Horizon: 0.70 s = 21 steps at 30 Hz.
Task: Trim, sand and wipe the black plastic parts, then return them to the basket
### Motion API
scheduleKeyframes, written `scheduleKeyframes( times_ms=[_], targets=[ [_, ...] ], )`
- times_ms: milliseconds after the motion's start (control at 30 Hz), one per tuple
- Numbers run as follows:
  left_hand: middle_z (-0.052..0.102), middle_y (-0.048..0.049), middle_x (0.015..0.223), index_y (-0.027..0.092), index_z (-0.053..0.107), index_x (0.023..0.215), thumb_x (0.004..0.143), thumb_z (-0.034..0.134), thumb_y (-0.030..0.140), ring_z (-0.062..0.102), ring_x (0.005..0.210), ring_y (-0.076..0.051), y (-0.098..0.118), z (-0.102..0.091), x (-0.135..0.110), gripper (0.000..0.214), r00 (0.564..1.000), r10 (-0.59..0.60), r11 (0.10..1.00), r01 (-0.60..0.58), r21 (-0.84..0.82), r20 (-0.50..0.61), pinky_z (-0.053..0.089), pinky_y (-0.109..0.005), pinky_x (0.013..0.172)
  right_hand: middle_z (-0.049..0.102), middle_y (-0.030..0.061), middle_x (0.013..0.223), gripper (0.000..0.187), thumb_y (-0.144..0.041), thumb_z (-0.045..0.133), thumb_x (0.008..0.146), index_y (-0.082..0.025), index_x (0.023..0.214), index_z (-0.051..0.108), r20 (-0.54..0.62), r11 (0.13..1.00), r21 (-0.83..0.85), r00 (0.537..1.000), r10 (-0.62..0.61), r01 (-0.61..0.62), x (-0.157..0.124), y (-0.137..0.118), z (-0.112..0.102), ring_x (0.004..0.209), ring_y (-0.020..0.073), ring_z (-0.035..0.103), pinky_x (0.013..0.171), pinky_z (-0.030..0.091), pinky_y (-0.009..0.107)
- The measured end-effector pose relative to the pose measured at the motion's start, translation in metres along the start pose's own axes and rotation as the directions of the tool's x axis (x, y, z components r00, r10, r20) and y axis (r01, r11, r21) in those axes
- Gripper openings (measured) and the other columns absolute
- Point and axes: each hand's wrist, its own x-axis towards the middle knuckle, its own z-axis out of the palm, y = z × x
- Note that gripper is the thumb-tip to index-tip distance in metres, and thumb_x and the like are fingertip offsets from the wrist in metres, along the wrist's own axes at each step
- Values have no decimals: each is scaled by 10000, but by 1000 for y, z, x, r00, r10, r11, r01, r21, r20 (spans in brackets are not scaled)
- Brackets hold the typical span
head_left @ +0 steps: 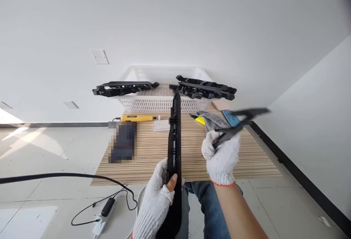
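Observation:
My left hand, in a white knit glove with the thumb tip bare, is closed around a long black plastic part that stands lengthwise from my lap across the striped wooden table to the basket. My right hand, also gloved, is closed on a smaller black plastic piece, blurred by motion, held above the table's right side. A grey glove lies just beyond it.
A white mesh basket stands at the table's far edge with black plastic parts lying across its rim. A yellow tool, a blurred dark object and a blue item lie on the table. Cables and a charger lie on the floor, left.

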Motion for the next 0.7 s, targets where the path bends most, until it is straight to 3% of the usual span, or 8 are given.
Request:
scheduleKeyframes(
  times_ms=[167,300,433,567,700],
  targets=[
    [617,-99,1381,241,531,1336,944,592,504,616,1226,-263,-4,1,3,476,999,-43,999,43,-23,17,515,-371,1011,332,-77,405,470,-688,537,697,-264,619,349,-22,998,-32,999,47,-47,2,10,-21,321,92,261,317,176,226],
    [631,-99,1370,236,556,1325,928,608,495,633,1193,-259,-2,1,3,477,999,-37,999,37,1,3,524,-367,996,299,-68,410,506,-735,431,765,-270,609,310,74,991,-120,996,-50,58,11,15,-33,327,100,255,331,202,242],
    [643,-98,1361,235,599,1306,911,630,473,573,1291,-278,1,1,4,462,999,-5,999,7,44,-35,470,-385,1082,296,-45,391,588,-844,282,740,-282,572,322,75,990,-140,997,-3,13,8,10,-30,317,112,248,312,177,254],
    [626,-91,1390,247,591,1326,932,601,467,543,1330,-272,0,3,5,451,1000,6,997,-5,72,-8,422,-404,1137,289,-45,380,555,-765,322,770,-268,524,349,22,981,-163,994,108,-103,7,12,-22,308,96,216,305,147,229],
    [596,-93,1433,260,564,1362,948,579,485,541,1336,-264,-4,2,9,471,1000,16,999,-17,48,26,406,-413,1156,246,-66,376,640,-860,332,743,-267,502,334,15,966,-248,997,79,-72,11,26,-22,307,76,175,298,113,212]
  ],
)
